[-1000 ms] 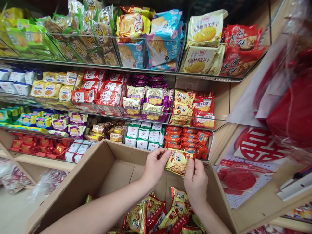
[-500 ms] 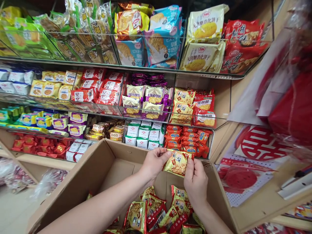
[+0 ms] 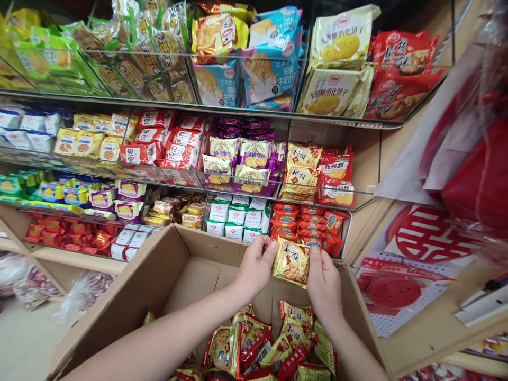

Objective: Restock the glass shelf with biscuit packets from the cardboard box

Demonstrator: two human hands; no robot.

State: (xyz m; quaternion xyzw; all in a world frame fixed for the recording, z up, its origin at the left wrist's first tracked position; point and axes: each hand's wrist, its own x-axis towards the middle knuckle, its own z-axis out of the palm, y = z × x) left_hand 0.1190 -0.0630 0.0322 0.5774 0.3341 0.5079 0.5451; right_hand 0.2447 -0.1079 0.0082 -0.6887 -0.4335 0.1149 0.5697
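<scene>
Gold packet [image 3: 292, 261] between hands [image 3: 257, 265], sides apparently pinched.

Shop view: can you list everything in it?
Shelves: several, wood and glass, behind
Top packs: many, multicoloured, top shelf
Middle packs: many, multicoloured, middle shelf
Lower packs: many, multicoloured, lower shelves
Decorations: several, red, right
Bags: some, clear, low left
Floor: one, pale, lower left
Box: one, brown, front
Loose packets: many, gold and red, inside box
Held packet: one, gold, above box
Left hand: one, bare, packet's left edge
Right hand: one, bare, right edge
</scene>
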